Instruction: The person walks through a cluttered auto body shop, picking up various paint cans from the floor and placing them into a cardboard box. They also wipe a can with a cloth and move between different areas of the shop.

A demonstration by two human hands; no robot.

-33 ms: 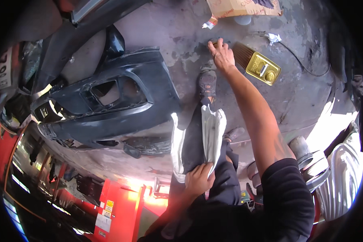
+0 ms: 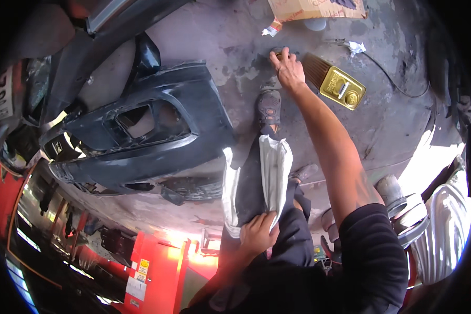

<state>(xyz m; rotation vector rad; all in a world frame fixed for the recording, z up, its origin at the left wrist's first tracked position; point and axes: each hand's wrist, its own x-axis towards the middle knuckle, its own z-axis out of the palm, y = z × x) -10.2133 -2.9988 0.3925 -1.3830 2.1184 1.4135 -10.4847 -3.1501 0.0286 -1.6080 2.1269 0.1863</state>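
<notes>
My left hand (image 2: 260,234) is closed on a strip of white cloth (image 2: 275,165) lying over my dark-trousered leg. Another length of the cloth hangs down on the other side of that leg. Far ahead, my right hand (image 2: 289,69) reaches down to the floor, fingers curled over a small round brownish thing (image 2: 279,54). The fingers hide most of it, so its kind cannot be made out. Right of that hand is a tall gold rectangular tin (image 2: 343,88) with a handle and a round cap on top. My shoe (image 2: 269,107) is just below the right hand.
A dark grey car bumper (image 2: 157,152) lies on the floor to the left, beside other car body parts. A cardboard box (image 2: 319,9) is at the far edge. A thin dark cable (image 2: 387,78) curves across the floor at right. A red cabinet (image 2: 157,272) stands lower left.
</notes>
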